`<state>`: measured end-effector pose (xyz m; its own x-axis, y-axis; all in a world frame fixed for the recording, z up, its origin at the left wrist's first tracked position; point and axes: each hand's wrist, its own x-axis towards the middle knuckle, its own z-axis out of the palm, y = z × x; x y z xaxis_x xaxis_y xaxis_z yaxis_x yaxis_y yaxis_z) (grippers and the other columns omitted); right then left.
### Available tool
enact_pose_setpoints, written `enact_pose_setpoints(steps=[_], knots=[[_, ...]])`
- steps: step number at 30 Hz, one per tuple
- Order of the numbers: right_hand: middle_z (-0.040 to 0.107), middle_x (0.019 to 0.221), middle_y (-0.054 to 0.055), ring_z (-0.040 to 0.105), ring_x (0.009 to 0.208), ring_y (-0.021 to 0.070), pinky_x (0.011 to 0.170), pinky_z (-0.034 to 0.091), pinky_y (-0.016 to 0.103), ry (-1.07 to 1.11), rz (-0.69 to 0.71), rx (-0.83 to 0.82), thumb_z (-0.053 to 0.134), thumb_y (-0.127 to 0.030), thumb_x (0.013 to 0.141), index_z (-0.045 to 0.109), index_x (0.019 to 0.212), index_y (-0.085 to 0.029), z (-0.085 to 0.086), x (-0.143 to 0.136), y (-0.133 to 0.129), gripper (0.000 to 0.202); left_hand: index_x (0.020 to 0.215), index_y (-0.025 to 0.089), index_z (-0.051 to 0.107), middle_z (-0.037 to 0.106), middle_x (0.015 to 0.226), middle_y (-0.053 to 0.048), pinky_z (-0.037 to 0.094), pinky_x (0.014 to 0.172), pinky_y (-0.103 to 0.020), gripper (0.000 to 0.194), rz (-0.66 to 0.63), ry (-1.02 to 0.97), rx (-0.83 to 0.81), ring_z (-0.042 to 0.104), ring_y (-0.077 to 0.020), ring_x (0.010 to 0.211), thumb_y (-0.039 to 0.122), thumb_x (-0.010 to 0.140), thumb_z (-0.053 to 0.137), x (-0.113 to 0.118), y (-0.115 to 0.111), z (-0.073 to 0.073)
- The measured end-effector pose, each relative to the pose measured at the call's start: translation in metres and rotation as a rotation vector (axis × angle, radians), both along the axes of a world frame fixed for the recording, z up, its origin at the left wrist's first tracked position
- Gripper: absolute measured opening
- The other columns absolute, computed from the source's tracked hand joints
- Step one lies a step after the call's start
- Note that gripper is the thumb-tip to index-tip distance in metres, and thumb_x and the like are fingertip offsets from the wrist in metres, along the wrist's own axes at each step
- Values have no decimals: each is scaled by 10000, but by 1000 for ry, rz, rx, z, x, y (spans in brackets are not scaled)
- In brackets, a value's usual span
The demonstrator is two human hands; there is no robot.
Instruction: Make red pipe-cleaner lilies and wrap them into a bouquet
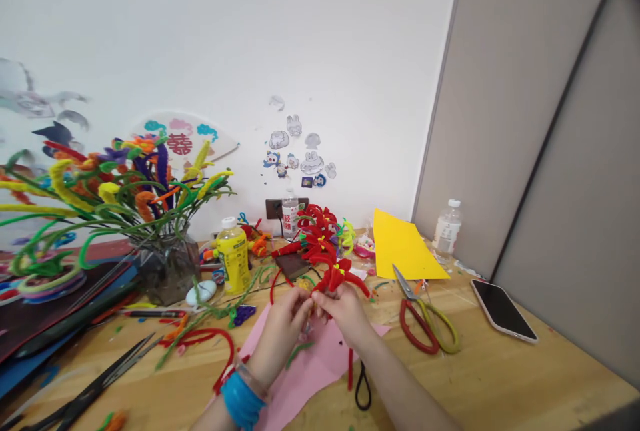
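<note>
My left hand (289,316) and my right hand (343,311) meet over a torn sheet of pink paper (320,377). Between them they pinch a red pipe-cleaner flower (336,276) with a yellow centre, its petals showing above the fingers. The fingers of both hands are closed at its base, which they partly hide. Just behind stands a cluster of similar red pipe-cleaner flowers (317,234). A short green pipe-cleaner piece (299,354) lies on the pink paper below the hands.
Scissors with red and yellow handles (420,324) and a phone (504,311) lie at right, near yellow paper (405,251). At left are black scissors (95,384), a yellow bottle (233,257) and a glass vase (167,271) of pipe-cleaner flowers. A clear bottle (447,227) stands by the partition.
</note>
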<state>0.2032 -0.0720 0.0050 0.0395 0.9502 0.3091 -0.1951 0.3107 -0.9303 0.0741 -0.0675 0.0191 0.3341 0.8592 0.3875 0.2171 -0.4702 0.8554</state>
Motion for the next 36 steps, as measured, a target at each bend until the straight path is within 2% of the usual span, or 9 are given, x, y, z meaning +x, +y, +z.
enact_pose_setpoints(steps=[3,7,11,17,22,24,29,33,36], knots=[[483,419,-62,443,363,91,377,338,208,21,-51,-22,684,-460,641,519,602,-177,-3,-4,2,329,739,194,550,605,698,-24,430,630,-289,121,134,71,206,557,-175,650,262,800,471,1,-4,-6],[454,413,-73,423,351,95,352,311,211,63,-115,-58,704,-478,597,463,589,-201,-6,-11,3,367,753,208,550,600,724,-26,441,644,-294,134,184,114,313,563,-181,662,222,813,431,1,-6,-15],[498,454,-58,457,377,99,384,344,215,94,-89,-70,690,-484,612,485,636,-193,-6,-15,0,356,751,211,566,609,694,-22,443,617,-278,124,215,56,274,569,-180,647,211,790,449,2,-7,-12],[562,528,-36,480,407,81,413,353,199,172,117,-38,684,-443,641,537,680,-164,-5,-13,0,318,604,212,525,567,555,3,400,520,-259,149,224,-13,165,521,-164,526,259,742,495,2,-4,1],[569,520,-33,461,379,70,386,332,193,186,47,-57,726,-419,590,545,645,-155,-4,-9,1,325,619,200,512,577,557,5,414,504,-255,198,124,12,90,536,-159,508,322,772,487,2,1,-1],[564,505,-37,461,373,73,390,342,198,194,1,-43,726,-424,590,530,626,-161,-2,-9,0,330,688,195,534,612,618,-13,441,532,-269,179,144,36,113,572,-174,555,325,792,467,2,-1,-1],[550,481,-50,452,374,70,402,353,197,226,-136,0,704,-444,616,484,608,-177,5,-6,-3,347,930,203,565,670,882,-80,476,707,-338,224,283,192,310,626,-225,800,273,847,370,0,-9,-4],[563,516,-39,485,409,87,428,393,214,203,-184,42,682,-419,658,502,641,-178,13,-7,-12,302,1035,199,558,665,949,-89,491,654,-296,301,283,356,490,637,-206,797,183,846,324,-3,-10,-8],[554,519,-39,498,412,95,432,415,224,178,-194,55,674,-413,672,509,652,-181,20,-12,-21,285,1087,157,539,659,897,-108,474,574,-267,321,360,551,654,638,-196,707,155,853,320,-5,-10,-10]])
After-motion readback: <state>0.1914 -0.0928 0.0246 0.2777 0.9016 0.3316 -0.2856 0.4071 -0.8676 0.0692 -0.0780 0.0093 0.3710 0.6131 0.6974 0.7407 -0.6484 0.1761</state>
